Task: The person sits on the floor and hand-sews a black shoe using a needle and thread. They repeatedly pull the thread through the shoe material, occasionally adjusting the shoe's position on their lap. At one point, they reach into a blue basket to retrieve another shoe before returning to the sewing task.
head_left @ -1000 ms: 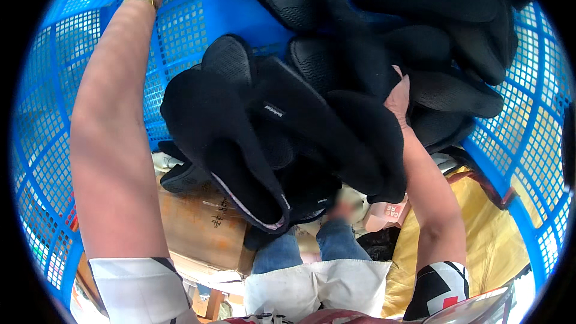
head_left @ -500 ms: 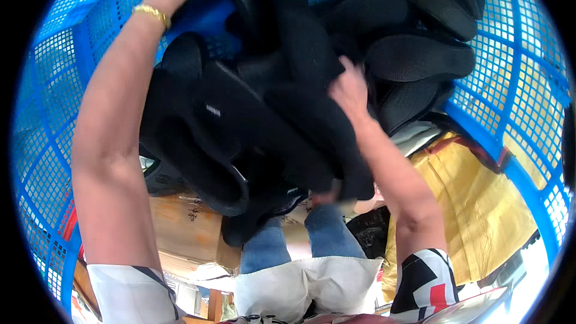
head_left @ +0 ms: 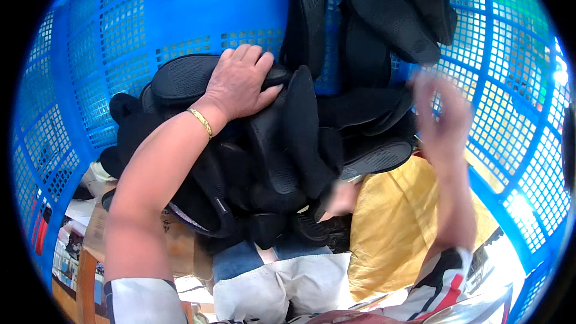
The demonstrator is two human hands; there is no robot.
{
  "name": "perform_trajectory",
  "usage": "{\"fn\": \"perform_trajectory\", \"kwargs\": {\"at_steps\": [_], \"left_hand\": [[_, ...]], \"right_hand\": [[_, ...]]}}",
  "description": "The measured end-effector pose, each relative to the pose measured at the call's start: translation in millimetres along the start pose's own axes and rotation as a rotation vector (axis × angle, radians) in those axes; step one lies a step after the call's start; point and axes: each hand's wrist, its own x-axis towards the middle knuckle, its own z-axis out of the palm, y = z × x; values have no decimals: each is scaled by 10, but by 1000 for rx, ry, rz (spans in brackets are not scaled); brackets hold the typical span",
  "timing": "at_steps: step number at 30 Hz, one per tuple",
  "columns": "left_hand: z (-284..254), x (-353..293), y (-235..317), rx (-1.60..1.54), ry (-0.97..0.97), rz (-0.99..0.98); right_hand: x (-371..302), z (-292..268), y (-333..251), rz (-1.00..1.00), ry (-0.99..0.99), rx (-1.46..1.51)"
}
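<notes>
Many black cloth shoes (head_left: pixel 303 132) lie in a loose heap, some with their textured soles turned up. My left hand (head_left: pixel 240 81), with a gold bracelet at the wrist, grips a black shoe (head_left: pixel 186 77) at the heap's far left edge; its fingers curl over the far side and the thumb lies on the near side. To the right of the heap, my right hand (head_left: pixel 444 114) is smeared by motion, so its fingers cannot be made out. It is close to a shoe lying sole up (head_left: pixel 396 21).
A blue plastic crate (head_left: pixel 198 6) with mesh walls surrounds the heap on the left, far and right sides. Yellow sheeting (head_left: pixel 390 222) lies at the near right. A cardboard box (head_left: pixel 180 243) stands at the near left, beside my lap.
My left hand has come down and nearer from the far edge onto the heap. My right hand has swung out to the right, and shoes have shifted toward me, baring blue crate floor.
</notes>
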Motion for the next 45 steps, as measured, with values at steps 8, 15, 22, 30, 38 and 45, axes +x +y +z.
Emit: {"fn": "perform_trajectory", "kwargs": {"at_steps": [8,15,22,30,38,45], "left_hand": [[342,-12,-210,16,61,115],[387,-87,-293,-54,89,114],[352,-84,-347,-64,136,166],[412,-23,-363,-76,178,193],[503,-77,-434,-10,200,200],[504,-59,-431,3,151,230]], "right_hand": [[2568,850,73,-376,-65,-557],[2437,1215,82,-257,-466,-797],[1197,1538,111,-276,-412,-737],[304,1134,-74,-221,-546,-266],[2451,182,420,-359,-437,-1300],[2182,292,1555,-3,-362,-1151]]}}
